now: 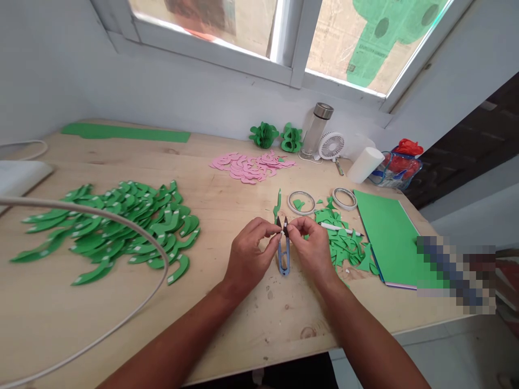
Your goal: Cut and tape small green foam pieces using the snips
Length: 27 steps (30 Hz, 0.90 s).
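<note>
Near the middle of the table, my left hand (252,253) has its thumb and index finger pinched on something tiny and whitish, too small to name. My right hand (312,246) is closed beside it, fingertips pressed together at the blades; what they hold, if anything, is hidden. Between both hands lie blue thread snips (284,259), dark blades pointing away. Just beyond the blades is a narrow green paper piece (278,202). Many curved green paper pieces (121,216) with small white patches are heaped at the left. Green scraps (348,248) lie right of my right hand.
Two tape rolls (301,210) (344,199), a white pen (338,228) and green sheets (393,237) are at the right. Pink cutouts (251,166), a glass bottle (315,129) and a small fan (331,145) stand farther back. A white cable (141,300) arcs across the left.
</note>
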Motion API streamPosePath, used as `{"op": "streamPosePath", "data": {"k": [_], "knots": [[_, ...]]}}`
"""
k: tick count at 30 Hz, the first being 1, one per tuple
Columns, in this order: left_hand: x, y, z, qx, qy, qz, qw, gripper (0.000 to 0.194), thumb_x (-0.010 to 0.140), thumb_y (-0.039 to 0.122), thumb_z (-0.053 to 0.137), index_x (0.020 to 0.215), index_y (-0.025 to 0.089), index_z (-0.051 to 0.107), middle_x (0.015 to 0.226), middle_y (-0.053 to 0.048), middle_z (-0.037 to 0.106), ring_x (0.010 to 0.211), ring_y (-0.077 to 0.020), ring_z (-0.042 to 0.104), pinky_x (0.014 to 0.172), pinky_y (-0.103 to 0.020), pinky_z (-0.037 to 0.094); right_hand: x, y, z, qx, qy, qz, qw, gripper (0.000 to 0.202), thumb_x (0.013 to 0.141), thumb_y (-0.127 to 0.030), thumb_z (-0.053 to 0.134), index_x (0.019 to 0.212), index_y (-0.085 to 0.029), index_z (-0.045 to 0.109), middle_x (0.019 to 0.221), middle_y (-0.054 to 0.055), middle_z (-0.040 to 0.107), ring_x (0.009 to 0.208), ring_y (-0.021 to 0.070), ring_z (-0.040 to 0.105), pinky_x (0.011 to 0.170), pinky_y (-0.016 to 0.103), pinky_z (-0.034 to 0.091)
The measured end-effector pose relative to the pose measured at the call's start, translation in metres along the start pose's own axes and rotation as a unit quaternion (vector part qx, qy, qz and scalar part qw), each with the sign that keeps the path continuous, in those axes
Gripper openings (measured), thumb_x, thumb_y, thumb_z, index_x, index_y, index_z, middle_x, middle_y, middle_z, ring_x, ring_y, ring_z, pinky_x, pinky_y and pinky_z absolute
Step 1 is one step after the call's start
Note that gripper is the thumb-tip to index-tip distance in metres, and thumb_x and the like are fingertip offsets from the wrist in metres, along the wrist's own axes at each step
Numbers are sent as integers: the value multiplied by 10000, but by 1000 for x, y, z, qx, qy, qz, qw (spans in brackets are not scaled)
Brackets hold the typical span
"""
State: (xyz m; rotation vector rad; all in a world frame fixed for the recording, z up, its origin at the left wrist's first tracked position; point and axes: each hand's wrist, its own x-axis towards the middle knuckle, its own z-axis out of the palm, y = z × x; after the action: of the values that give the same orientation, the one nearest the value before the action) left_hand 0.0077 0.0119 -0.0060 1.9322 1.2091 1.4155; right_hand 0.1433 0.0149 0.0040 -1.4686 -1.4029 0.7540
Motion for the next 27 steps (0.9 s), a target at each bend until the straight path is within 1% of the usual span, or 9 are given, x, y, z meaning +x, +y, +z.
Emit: {"op": "streamPosePath", "data": {"k": [5, 9, 11, 14, 16, 19, 22, 24, 27], "knots": [[2, 4, -3, -44, 13, -33, 998, 70, 766, 186, 567, 754, 188, 636, 736, -24, 626, 656, -127, 556, 623, -252, 460, 1, 0, -2, 22, 5, 20, 1000, 118, 711, -280, 553, 676, -170, 577, 607, -17, 562, 554, 107, 463, 556, 232, 380], [3, 0, -3, -106, 23, -102, 989, 87, 750, 232, 585, 748, 191, 662, 738, -19, 634, 667, -128, 559, 635, -251, 464, 6, 3, -8, 86, 16, 53, 995, 161, 701, -327, 575, 679, -168, 569, 604, -15, 567, 543, 109, 486, 526, 226, 383], [4, -4, -2, -159, 24, -155, 975, 115, 733, 271, 607, 762, 184, 675, 726, -19, 630, 661, -131, 561, 617, -246, 463, 11, 6, -14, 107, 36, 68, 991, 178, 686, -344, 593, 684, -167, 573, 615, -8, 580, 557, 116, 506, 533, 230, 392], [5, -10, 0, -239, 22, -239, 941, 173, 698, 320, 642, 769, 169, 687, 646, -12, 611, 602, -126, 545, 576, -243, 460, 18, 11, -26, 110, 67, 81, 988, 188, 668, -354, 609, 682, -167, 585, 615, -2, 596, 576, 130, 528, 545, 239, 396], [5, -12, 0, -279, 25, -269, 922, 185, 683, 329, 655, 751, 160, 689, 591, -4, 596, 561, -118, 528, 564, -247, 461, 22, 14, -38, 101, 83, 88, 987, 184, 650, -348, 626, 669, -168, 592, 609, -5, 600, 579, 131, 531, 558, 243, 399], [6, -14, 1, -324, 24, -288, 901, 185, 673, 325, 663, 725, 149, 685, 571, -6, 588, 543, -113, 520, 552, -249, 457, 26, 20, -56, 69, 100, 92, 988, 203, 626, -360, 646, 643, -162, 601, 571, -17, 584, 529, 114, 494, 527, 237, 375], [6, -15, 1, -360, 14, -302, 883, 185, 669, 318, 668, 715, 139, 675, 595, -14, 588, 559, -112, 521, 542, -244, 448, 27, 29, -72, 26, 105, 99, 989, 242, 610, -387, 656, 636, -152, 605, 579, -2, 604, 529, 120, 508, 529, 242, 377], [6, -14, 1, -377, 12, -308, 874, 178, 660, 310, 675, 704, 138, 668, 606, -16, 589, 565, -110, 522, 539, -240, 442, 26, 36, -80, -2, 99, 102, 990, 264, 607, -409, 648, 621, -148, 604, 591, 10, 620, 540, 131, 530, 541, 249, 387], [8, -11, 0, -384, 18, -313, 868, 179, 641, 312, 686, 684, 139, 665, 604, -14, 591, 561, -111, 526, 533, -241, 436, 24, 45, -88, -34, 101, 102, 989, 272, 595, -413, 646, 594, -144, 602, 554, 3, 607, 513, 128, 517, 519, 247, 372]]}}
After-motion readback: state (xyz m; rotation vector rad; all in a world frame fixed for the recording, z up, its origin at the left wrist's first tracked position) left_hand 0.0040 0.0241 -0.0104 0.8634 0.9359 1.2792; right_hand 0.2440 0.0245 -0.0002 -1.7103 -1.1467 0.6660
